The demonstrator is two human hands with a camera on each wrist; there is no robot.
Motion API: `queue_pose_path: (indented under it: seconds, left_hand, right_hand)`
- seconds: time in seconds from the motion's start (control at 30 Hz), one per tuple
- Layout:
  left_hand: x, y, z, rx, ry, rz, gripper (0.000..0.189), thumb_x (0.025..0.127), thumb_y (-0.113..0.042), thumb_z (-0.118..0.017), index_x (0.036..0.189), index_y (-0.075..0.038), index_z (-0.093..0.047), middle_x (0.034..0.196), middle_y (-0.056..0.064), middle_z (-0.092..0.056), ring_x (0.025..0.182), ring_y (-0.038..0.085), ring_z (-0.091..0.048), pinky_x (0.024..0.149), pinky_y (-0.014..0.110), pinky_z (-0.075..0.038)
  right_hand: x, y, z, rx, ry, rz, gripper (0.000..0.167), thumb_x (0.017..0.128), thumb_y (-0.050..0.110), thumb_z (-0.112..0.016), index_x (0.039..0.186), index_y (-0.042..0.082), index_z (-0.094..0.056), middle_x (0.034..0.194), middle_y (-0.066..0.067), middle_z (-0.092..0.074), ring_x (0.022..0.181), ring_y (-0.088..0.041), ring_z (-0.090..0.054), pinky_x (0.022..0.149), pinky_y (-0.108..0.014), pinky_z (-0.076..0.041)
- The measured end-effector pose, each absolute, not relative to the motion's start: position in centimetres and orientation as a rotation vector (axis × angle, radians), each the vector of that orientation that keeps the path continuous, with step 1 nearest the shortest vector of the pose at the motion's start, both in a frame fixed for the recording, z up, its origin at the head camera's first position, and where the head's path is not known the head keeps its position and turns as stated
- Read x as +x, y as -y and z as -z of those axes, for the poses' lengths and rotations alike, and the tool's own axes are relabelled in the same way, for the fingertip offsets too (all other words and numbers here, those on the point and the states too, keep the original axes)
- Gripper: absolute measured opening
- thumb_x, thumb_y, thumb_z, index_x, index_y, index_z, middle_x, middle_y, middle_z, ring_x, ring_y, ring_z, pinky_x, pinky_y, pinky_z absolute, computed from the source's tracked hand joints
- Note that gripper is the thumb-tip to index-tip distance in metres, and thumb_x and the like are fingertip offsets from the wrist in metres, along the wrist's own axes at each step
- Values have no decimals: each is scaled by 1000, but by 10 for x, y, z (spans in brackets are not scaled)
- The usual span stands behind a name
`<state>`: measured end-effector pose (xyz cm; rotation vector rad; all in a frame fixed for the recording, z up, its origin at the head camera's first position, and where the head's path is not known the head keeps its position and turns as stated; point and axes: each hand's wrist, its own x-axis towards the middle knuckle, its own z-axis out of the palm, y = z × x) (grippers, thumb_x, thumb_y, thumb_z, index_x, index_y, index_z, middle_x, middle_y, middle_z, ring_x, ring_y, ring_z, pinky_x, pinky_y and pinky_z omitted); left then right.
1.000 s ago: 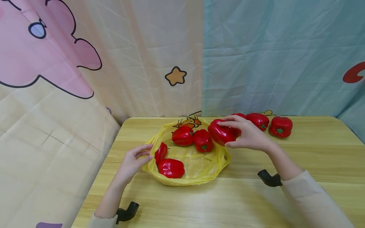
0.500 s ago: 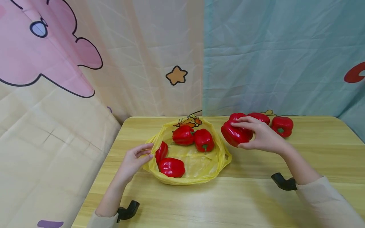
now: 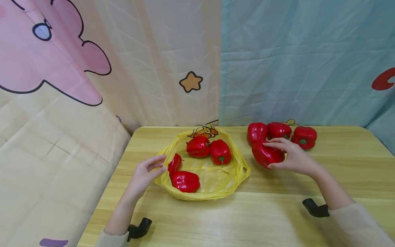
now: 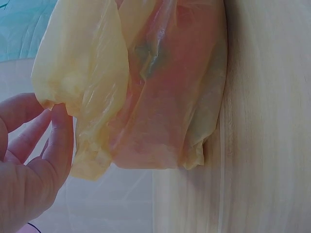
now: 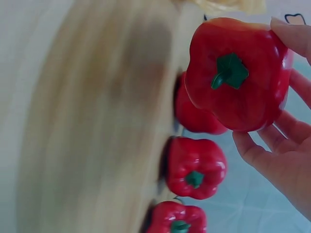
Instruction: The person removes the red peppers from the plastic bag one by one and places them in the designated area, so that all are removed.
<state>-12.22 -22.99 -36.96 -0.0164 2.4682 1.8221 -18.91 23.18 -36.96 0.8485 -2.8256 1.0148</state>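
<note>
In the head view a yellow plastic bag (image 3: pixel 213 193) stands spread at the middle of the table, with several red bell peppers (image 3: pixel 186 181) inside. My left hand (image 3: pixel 145 174) pinches the bag's left rim; the left wrist view shows the thumb and fingertips on the thin film (image 4: pixel 82 92). Right of the bag, my right hand (image 3: pixel 293 157) grips a red bell pepper (image 3: pixel 267 155) by its sides. Its green stem (image 5: pixel 231 71) faces the right wrist camera. Just behind it lie 3 more bell peppers (image 3: pixel 257 133) on the table.
The wooden table (image 3: pixel 234 223) runs up to a curtain (image 3: pixel 277 61) with cartoon prints at the back. A pale cloth (image 3: pixel 58 164) hangs along the left. Black camera mounts (image 3: pixel 315 208) sit on both wrists.
My right hand has moved right and slightly toward me, carrying the bell pepper from over the bag's right rim to beside the loose ones. My left hand stays at the bag's rim.
</note>
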Motion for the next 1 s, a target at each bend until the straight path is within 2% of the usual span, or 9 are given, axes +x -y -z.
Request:
queue_pose_path:
  seconds: [0.4,0.67,1.0]
  left_hand:
    - [-118,231,370,-8,-2485,-1822,42,87,-3,-64,127,3,-53,130,17,-50,108,28,-53,80,20,-50]
    - [-118,230,369,-14,-2464,-1844,42,87,-3,-63,128,4,-52,131,17,-49,111,30,-51,80,19,-50]
    - [-119,231,370,-25,-2469,-1828,42,87,-3,-63,128,3,-52,131,17,-49,111,31,-51,80,19,-49]
  right_hand:
    - [-188,-239,388,755,2879,-1036,65,67,25,-84,122,2,-59,125,-22,-48,109,-41,-45,73,-53,-52]
    - [-188,-240,395,732,2895,-1026,66,67,24,-84,122,0,-58,124,-24,-48,109,-42,-44,74,-53,-52]
    - [-197,-235,398,678,2924,-1019,67,69,32,-82,122,0,-58,125,-24,-47,109,-41,-44,74,-51,-52]
